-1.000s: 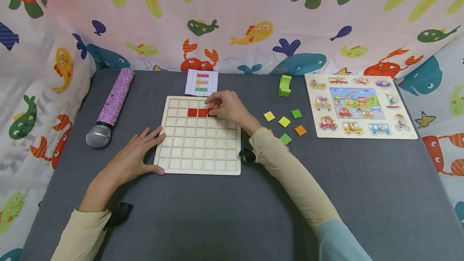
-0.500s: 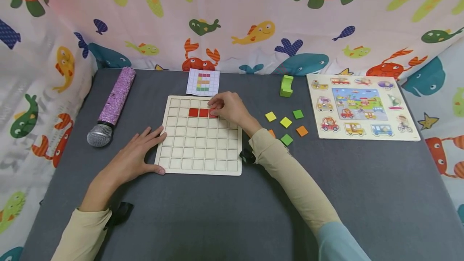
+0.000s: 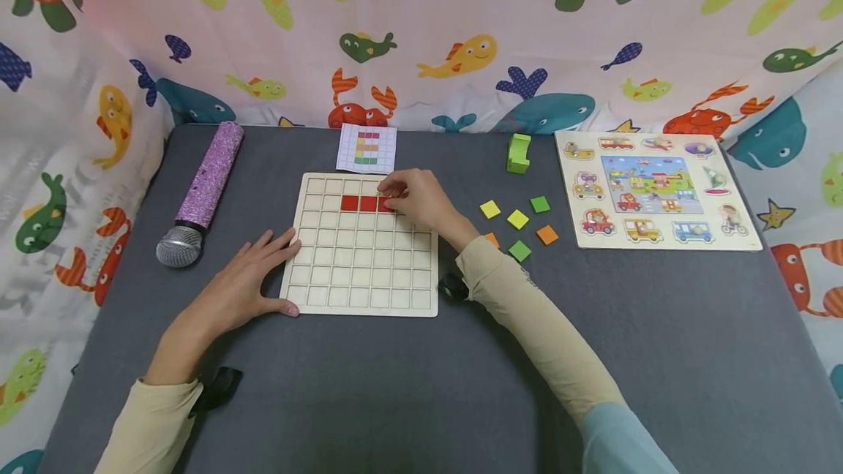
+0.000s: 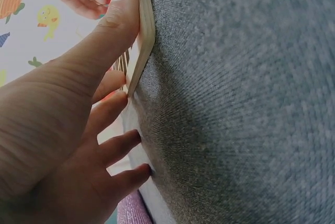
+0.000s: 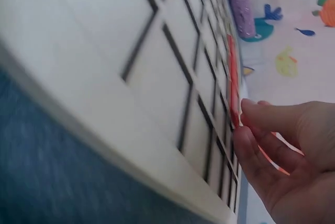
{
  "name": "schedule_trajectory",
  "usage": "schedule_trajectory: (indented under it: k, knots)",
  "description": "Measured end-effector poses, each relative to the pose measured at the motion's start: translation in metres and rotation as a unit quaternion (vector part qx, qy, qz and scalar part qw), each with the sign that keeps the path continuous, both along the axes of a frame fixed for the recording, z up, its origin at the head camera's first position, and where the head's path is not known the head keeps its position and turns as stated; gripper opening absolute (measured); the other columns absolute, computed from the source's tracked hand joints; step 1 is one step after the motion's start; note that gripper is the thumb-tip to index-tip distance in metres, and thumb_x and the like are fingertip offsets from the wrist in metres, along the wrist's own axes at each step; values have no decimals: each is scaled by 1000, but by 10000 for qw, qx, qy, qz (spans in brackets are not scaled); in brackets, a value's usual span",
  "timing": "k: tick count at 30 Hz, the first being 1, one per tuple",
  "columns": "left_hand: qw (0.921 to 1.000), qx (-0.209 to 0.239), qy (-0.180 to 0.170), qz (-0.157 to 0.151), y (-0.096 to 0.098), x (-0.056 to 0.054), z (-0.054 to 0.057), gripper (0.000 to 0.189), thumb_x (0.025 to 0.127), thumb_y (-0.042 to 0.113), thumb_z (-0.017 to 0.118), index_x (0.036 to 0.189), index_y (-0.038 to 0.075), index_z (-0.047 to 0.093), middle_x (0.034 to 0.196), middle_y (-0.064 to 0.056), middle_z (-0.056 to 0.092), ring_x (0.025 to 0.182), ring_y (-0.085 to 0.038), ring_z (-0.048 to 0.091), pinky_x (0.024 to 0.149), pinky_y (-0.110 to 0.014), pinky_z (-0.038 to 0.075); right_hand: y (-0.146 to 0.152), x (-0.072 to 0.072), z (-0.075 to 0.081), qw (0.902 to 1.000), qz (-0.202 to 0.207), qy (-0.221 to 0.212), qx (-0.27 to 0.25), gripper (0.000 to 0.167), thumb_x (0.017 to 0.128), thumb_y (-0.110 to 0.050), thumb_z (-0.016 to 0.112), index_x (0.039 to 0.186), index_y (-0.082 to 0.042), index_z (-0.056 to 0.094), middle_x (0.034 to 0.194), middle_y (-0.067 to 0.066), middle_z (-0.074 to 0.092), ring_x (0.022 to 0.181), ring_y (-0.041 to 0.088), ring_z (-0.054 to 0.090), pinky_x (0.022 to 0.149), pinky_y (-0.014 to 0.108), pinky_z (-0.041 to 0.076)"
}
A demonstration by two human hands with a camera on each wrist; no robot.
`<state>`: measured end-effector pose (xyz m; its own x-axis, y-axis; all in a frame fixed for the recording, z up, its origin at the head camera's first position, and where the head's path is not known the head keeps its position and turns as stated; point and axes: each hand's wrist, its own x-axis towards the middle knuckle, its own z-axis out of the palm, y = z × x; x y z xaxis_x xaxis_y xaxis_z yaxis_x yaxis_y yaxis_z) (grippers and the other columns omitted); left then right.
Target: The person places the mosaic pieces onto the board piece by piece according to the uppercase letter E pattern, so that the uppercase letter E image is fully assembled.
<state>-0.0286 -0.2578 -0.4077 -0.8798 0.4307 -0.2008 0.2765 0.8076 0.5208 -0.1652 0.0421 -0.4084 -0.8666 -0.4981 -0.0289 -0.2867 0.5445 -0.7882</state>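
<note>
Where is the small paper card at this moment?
In the head view, the card lies just beyond the far edge of the board, right of the microphone.

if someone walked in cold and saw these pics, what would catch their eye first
Probably the bright red tiles in the second row from the top of the pale wooden grid board, with the right hand at their right end. The glittery purple microphone on the left of the grey table would likely come next, then the sea-creature fabric hanging behind it.

Third red tile [image 3: 382,205] now more visible
</note>
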Motion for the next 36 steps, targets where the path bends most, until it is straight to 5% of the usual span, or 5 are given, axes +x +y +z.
schedule_trajectory:
  k: [7, 16, 23, 30, 36]
  knots:
    - [10000, 24, 13, -12, 0, 0, 0, 105, 67, 40, 87, 151, 3, 37, 160, -15, 23, 146, -46, 13, 116, -63, 10, 39, -4, 9, 9993, 292, 167, -131, 22, 91, -4, 69, 113, 0, 71, 105, 11, 70, 94, 20, 63, 85, 32, 55]
    - [10000, -4, 10, 41, -1, 1, 2, 105, 65, 38, 88, 150, 2, 37, 160, -17, 24, 145, -47, 13, 116, -64, 10, 106, -10, 20, 9941, 686, -75, 832, 36, 89, 2, 69, 124, -1, 65, 120, 15, 67, 114, 29, 60, 98, 42, 50]
    - [10000, 14, 8, -1, 0, 0, 0, 106, 65, 39, 88, 150, 3, 37, 160, -16, 24, 146, -47, 13, 116, -64, 10, 149, -10, 19, 9888, 703, -352, 1267, 38, 88, 3, 69, 126, -2, 65, 121, 16, 66, 114, 33, 62, 96, 47, 51]
    - [10000, 18, -17, 44, -2, 1, -1, 106, 65, 40, 88, 150, 3, 37, 160, -16, 24, 146, -47, 12, 116, -64, 10, 164, -7, 13, 9910, 692, -266, 1113, 35, 86, 1, 73, 121, -3, 68, 118, 15, 68, 110, 32, 65, 95, 45, 53]
    - [10000, 3, -28, 41, -1, 0, -1, 106, 66, 42, 87, 151, 4, 37, 161, -15, 23, 146, -46, 12, 116, -63, 9, 162, -2, 9, 9929, 373, 249, 1100, 33, 84, 1, 75, 116, 0, 70, 112, 18, 69, 103, 32, 67, 88, 45, 56]
